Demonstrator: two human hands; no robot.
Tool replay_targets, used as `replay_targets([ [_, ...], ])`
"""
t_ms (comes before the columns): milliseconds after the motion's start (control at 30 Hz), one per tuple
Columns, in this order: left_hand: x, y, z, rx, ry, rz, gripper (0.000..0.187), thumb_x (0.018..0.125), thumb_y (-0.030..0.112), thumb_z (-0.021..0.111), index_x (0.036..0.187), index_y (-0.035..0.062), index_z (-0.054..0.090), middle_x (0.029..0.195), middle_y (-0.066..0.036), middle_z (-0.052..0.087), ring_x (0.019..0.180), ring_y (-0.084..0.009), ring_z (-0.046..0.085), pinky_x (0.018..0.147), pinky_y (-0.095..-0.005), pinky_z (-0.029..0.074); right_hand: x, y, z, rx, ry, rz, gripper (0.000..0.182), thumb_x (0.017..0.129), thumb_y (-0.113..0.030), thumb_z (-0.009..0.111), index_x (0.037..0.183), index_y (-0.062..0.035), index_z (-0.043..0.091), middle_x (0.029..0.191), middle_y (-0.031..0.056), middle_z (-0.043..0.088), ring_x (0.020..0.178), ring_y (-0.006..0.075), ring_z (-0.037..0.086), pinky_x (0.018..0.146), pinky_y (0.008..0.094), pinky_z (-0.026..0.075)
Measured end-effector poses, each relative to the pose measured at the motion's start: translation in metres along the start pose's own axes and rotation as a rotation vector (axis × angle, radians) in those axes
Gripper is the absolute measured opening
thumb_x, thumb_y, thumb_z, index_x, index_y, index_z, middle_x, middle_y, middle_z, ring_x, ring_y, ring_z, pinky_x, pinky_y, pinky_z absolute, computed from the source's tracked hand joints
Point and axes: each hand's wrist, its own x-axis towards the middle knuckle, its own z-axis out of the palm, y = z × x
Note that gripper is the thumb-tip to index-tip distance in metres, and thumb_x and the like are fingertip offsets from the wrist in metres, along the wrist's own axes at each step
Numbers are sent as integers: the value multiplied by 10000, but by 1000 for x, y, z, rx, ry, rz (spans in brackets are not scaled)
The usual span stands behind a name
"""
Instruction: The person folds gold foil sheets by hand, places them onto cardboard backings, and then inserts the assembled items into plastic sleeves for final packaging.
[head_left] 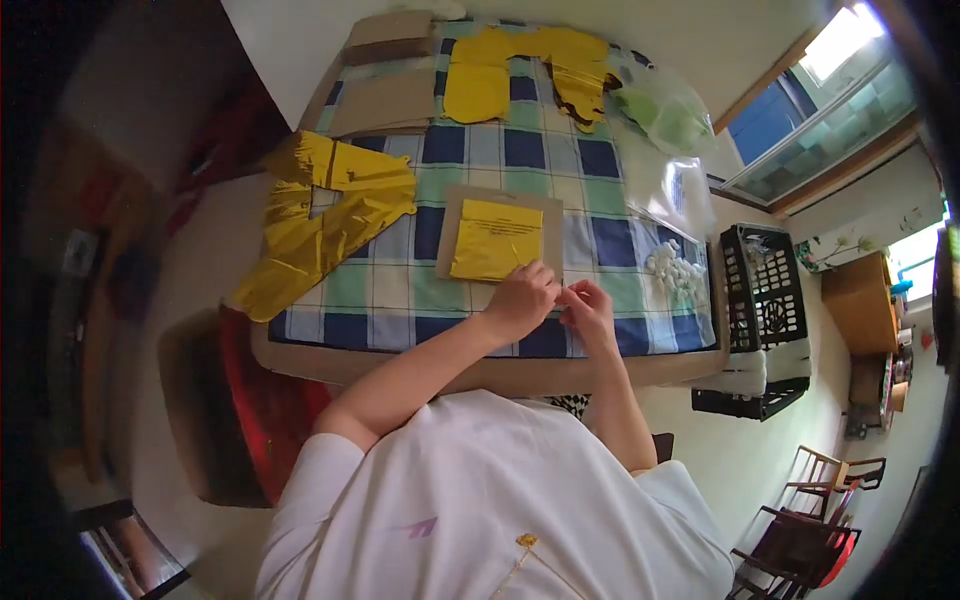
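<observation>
A folded gold foil balloon [497, 238] with small printed text lies on a square of brown cardboard [447, 245] in front of me. My left hand [525, 298] is at the balloon's lower right corner, its fingers pinched together. A thin pale strip shows just above these fingertips, but I cannot make out what it is. Close beside it, over the cardboard's lower right corner, my right hand [588, 312] is also closed in a pinch. Whatever lies between the fingertips of either hand is too small to name.
A flat gold foil balloon shaped like an A [345, 200] lies left; another gold foil balloon [478, 80] is at the back. Cardboard sheets [383, 102], clear plastic bags [675, 190] and a pile of small white pieces [675, 270] share the checked cloth. Black crates [763, 290] stand right.
</observation>
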Motion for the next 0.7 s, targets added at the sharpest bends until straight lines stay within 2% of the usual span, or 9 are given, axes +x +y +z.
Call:
replay_targets([
  [100,-1,-6,7,44,7,61,109,732,136,687,776,77,607,876,-77,556,923,-267,531,826,-382,450,-1,-1,-3,-54,-25,-42,111,863,-136,635,845,-46,573,756,64,669,504,80,544,439,201,398],
  [200,-3,-10,5,56,44,97,124,725,137,684,777,72,593,877,-86,554,932,-269,529,839,-389,446,3,3,-3,-7,-28,-55,122,862,-115,637,849,-3,592,756,92,680,495,95,561,414,216,394],
  [300,-2,-8,0,9,-63,57,110,788,146,562,783,55,623,876,-99,587,936,-263,559,840,-381,450,2,1,-3,-21,-33,-26,119,860,-142,639,841,-46,570,779,90,687,486,79,538,421,203,390],
  [600,0,-9,9,70,-83,99,110,802,142,541,767,64,609,869,-90,583,918,-256,559,812,-384,451,-4,-11,5,-69,29,44,117,873,-131,625,873,-30,568,756,77,668,487,93,546,426,200,402],
  [700,-3,-12,6,33,-54,105,103,800,140,552,769,60,608,875,-90,585,913,-251,560,804,-385,449,-2,-5,2,-69,-19,14,122,872,-131,629,875,-26,567,757,82,667,499,97,558,434,201,407],
])
